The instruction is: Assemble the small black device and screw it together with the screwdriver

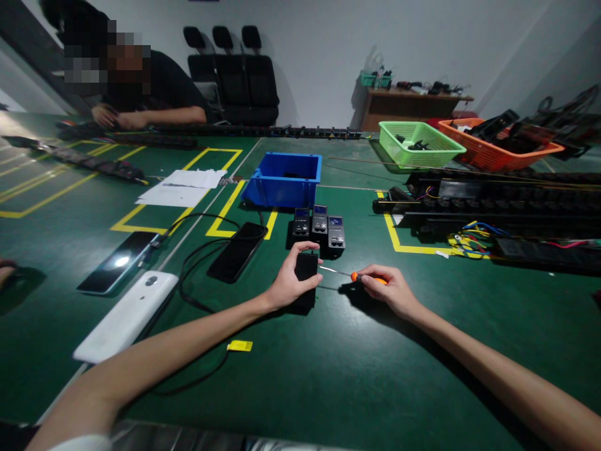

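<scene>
My left hand (291,279) is closed around a small black box (307,267), thumb on its near side and index finger over the top. In my right hand (390,289) is a screwdriver (355,276) with an orange and black handle. Its metal shaft points left, and the tip is at the right side of the box; whether it touches a screw is too small to tell. Just beyond my left hand stand several black devices with small screens, among them a front right one (336,235).
Behind the devices is a blue bin (286,188). Left lie a black phone (238,252), a phone with a lit reflection (119,263), a white power bank-like object (126,316) and cables. Black rails (507,213) with wires lie right, near green (422,150) and orange baskets (507,153). A person sits across.
</scene>
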`<state>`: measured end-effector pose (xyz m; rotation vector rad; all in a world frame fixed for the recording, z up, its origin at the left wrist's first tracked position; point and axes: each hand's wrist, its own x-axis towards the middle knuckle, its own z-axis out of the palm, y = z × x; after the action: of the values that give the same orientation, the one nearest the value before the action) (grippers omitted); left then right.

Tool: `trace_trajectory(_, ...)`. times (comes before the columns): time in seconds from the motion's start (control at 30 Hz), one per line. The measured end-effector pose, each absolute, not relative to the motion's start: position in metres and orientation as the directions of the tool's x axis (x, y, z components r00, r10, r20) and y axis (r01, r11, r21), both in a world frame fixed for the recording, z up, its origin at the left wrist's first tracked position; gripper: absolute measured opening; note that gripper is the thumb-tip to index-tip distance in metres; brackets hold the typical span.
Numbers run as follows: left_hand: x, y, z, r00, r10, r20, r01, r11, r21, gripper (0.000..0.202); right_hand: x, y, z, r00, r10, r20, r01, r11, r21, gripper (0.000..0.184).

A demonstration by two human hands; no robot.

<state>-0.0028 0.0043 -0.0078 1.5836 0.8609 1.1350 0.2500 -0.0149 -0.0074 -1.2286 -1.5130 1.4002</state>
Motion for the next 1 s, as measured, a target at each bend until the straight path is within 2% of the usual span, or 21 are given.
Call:
trace_trajectory(0.13,-0.0057,0.004,-0.0047,0.359,0.906,0.223,0.057,-0.259,0.964,0.039,0.2518,-0.0114,-0.007,-0.303,0.946,-0.115,0.163,-0.068,-0.984,0.033)
trace_trajectory(0.27,-0.0068,0.0029,-0.0008,0.367,0.917,0.159,0.144,-0.225,0.964,0.037,0.2549,-0.0086,-0.0072,-0.34,0.932,-0.129,0.189,-0.067,-0.98,0.033)
trace_trajectory(0.5,-0.0066,0.0039,0.0021,0.411,0.893,0.183,0.284,-0.317,0.905,0.034,0.2541,-0.0118,-0.0055,-0.335,0.939,-0.082,0.285,0.018,-0.958,0.032)
trace_trajectory(0.73,-0.0066,0.0039,0.0003,0.425,0.894,0.139,0.299,-0.283,0.911,0.03,0.2535,-0.0165,-0.0059,-0.308,0.951,-0.003,0.306,0.096,-0.947,0.027)
trace_trajectory(1.0,-0.0061,0.0046,0.0008,0.427,0.891,0.155,0.281,-0.294,0.913,0.027,0.2551,-0.0174,-0.0088,-0.279,0.96,0.0,0.303,0.088,-0.949,0.029)
